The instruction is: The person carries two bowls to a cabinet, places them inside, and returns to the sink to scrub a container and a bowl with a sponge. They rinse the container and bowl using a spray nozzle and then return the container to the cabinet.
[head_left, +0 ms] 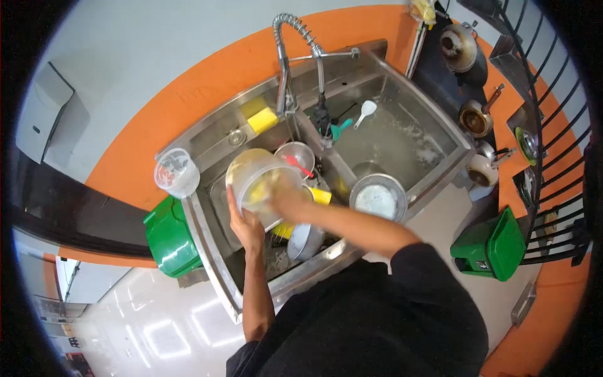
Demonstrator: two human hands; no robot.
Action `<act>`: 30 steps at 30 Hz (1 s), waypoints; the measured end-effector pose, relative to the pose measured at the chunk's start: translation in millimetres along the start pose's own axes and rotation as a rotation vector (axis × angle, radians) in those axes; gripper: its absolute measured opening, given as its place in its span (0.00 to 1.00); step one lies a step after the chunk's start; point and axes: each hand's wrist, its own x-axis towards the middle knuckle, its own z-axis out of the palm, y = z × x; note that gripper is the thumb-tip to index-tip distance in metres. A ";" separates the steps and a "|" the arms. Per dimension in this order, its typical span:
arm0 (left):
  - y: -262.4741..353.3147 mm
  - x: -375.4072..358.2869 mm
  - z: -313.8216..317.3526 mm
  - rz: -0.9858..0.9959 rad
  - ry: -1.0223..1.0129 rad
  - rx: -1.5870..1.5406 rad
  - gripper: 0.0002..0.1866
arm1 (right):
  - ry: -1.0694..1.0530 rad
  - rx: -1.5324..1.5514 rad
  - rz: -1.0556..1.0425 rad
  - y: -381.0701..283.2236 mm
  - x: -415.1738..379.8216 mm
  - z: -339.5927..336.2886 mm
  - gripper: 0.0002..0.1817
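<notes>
Over the left basin, my left hand (249, 229) grips a clear plastic tub (254, 164) by its side, holding it tilted. My right hand (290, 200) reaches into the tub's mouth and is smeared by motion. At its fingers shows a blurred yellow patch that looks like a sponge (257, 190); the fingers themselves are partly hidden. Just beyond the tub are a metal bowl (296, 154) and a red utensil (299, 165). Below my right forearm a grey bowl (305, 242) leans in the basin, with yellow pieces (321, 196) close by.
The right basin (402, 138) holds cloudy water, a white scoop (365, 114), a green utensil (342, 128) and a metal pot (378, 200). A spring faucet (321, 113) rises between the basins. Another clear tub (178, 173) stands on the left rim. Green bins (496, 246) flank the sink.
</notes>
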 end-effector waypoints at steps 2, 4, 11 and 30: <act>2.3 0.0 7.6 0.158 0.029 0.140 0.39 | -0.055 -0.124 0.130 11.9 5.0 -4.3 0.42; 3.7 14.0 17.1 0.347 0.066 0.254 0.40 | 0.163 0.046 0.072 18.5 13.3 6.6 0.35; 18.6 20.2 -5.9 -0.023 0.084 0.037 0.45 | 0.342 -0.319 -0.131 22.4 5.4 -23.5 0.16; 27.7 40.7 -24.5 0.297 -0.068 0.339 0.41 | 0.127 -0.128 -0.225 20.8 19.7 -9.8 0.19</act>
